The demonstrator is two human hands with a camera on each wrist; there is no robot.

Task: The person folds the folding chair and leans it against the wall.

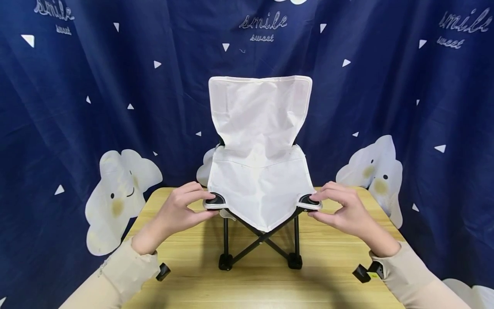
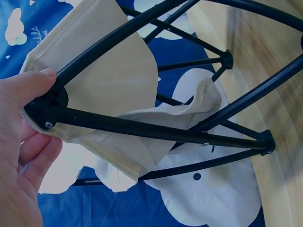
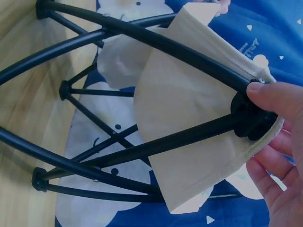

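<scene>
A white folding chair (image 1: 260, 171) with a black tube frame stands unfolded on a wooden table, its backrest (image 1: 260, 107) away from me. My left hand (image 1: 185, 205) pinches the front left seat corner, fingers on the black corner patch (image 1: 217, 198) and thumb below. At the front right corner, my right hand (image 1: 339, 206) pinches the other black patch (image 1: 307, 199) in the same way. Both wrist views look under the seat: the left thumb (image 2: 35, 85) lies by a black corner joint (image 2: 47, 111), and the right thumb (image 3: 274, 97) touches the opposite joint (image 3: 251, 116).
The chair's black feet (image 1: 225, 262) rest on the wooden tabletop (image 1: 254, 287). Behind and around the table hangs a dark blue curtain (image 1: 162, 107) printed with clouds and triangles. A black wrist device (image 1: 164, 272) shows at the left cuff, another (image 1: 362, 273) at the right.
</scene>
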